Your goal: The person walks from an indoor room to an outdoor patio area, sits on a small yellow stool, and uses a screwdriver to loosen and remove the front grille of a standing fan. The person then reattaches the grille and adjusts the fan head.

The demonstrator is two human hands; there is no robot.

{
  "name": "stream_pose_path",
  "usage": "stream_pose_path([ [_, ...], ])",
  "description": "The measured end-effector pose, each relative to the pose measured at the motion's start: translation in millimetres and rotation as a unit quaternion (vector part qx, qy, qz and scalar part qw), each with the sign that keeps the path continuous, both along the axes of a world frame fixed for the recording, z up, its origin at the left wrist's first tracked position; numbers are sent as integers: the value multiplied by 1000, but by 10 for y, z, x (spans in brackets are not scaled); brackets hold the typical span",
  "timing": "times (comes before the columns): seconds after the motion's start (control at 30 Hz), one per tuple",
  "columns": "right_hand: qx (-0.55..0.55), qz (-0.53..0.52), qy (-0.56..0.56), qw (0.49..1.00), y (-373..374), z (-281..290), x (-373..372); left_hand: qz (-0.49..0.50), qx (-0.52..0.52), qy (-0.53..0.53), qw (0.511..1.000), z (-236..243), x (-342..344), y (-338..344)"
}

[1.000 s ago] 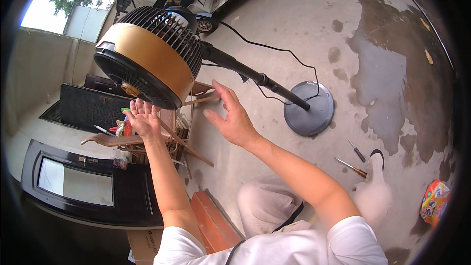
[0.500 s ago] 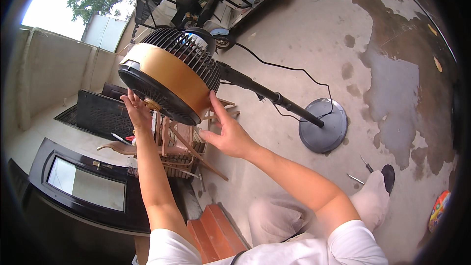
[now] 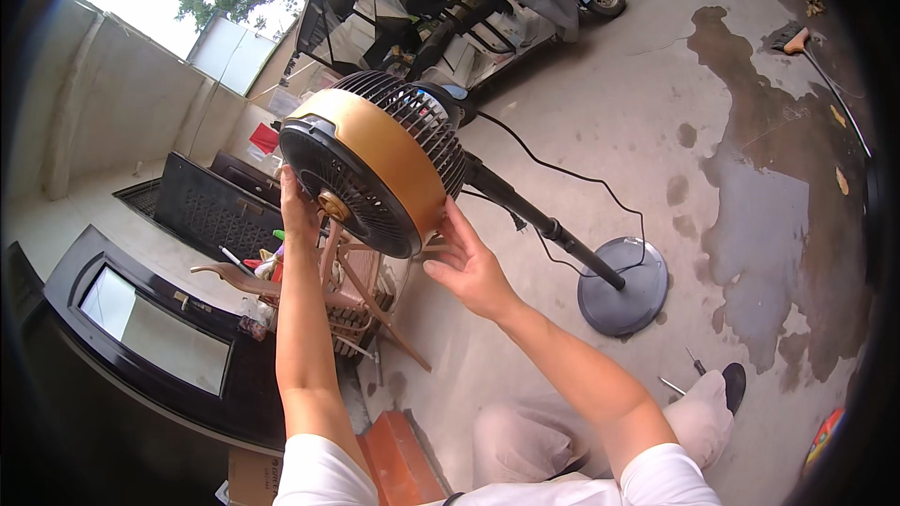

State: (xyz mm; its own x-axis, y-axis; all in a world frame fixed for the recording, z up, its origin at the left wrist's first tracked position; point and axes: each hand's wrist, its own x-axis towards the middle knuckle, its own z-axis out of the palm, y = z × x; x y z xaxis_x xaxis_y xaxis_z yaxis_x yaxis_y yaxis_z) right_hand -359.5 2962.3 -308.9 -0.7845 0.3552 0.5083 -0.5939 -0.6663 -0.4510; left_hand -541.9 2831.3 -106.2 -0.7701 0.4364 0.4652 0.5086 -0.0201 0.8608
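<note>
A floor fan with a gold ring, black grilles and a gold hub stands tilted toward the left in front of me. Its black pole runs down to a round grey base on the floor. My left hand lies with stretched fingers against the front grille's left edge. At the lower right of the gold ring, my right hand touches it with its fingertips, thumb held apart. A black power cord loops behind the pole.
A wooden chair holding odds and ends stands beyond my left arm, near a black door panel. A screwdriver lies by my foot. A three-wheeled vehicle is parked at the back. Wet patches mark the concrete at right.
The fan and both hands appear farther right and a little lower in the picture, as the whole view has shifted. The hands stay against the fan head, the left fingers now reaching its outer edge.
</note>
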Motion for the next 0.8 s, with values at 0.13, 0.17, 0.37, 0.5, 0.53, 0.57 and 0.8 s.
stream_pose_path([
  [0.13, -36, 3, 10, 999, 3, -12, -7, 34, -11, 12, 999, -3, 62, 71],
  [0.17, -42, 3, 11, 999, 13, -7, 2, 44, -12, 5, 999, -9, 80, 87],
  [0.37, -48, 3, 23, 999, -15, 58, 40, -25, -9, -123, 992, 134, -249, -46],
  [0.5, -9, -35, 3, 999, 27, 64, 57, -9, -10, -160, 987, 73, -119, 236],
  [0.53, -6, -35, -2, 999, 22, 76, 77, -28, -4, -157, 987, 80, -135, 236],
  [0.57, -3, -35, -8, 999, 22, 95, 101, -47, 3, -154, 987, 97, -155, 236],
  [0.8, 21, -82, -29, 996, 51, 131, 96, -73, 37, -141, 987, 75, -42, 375],
])
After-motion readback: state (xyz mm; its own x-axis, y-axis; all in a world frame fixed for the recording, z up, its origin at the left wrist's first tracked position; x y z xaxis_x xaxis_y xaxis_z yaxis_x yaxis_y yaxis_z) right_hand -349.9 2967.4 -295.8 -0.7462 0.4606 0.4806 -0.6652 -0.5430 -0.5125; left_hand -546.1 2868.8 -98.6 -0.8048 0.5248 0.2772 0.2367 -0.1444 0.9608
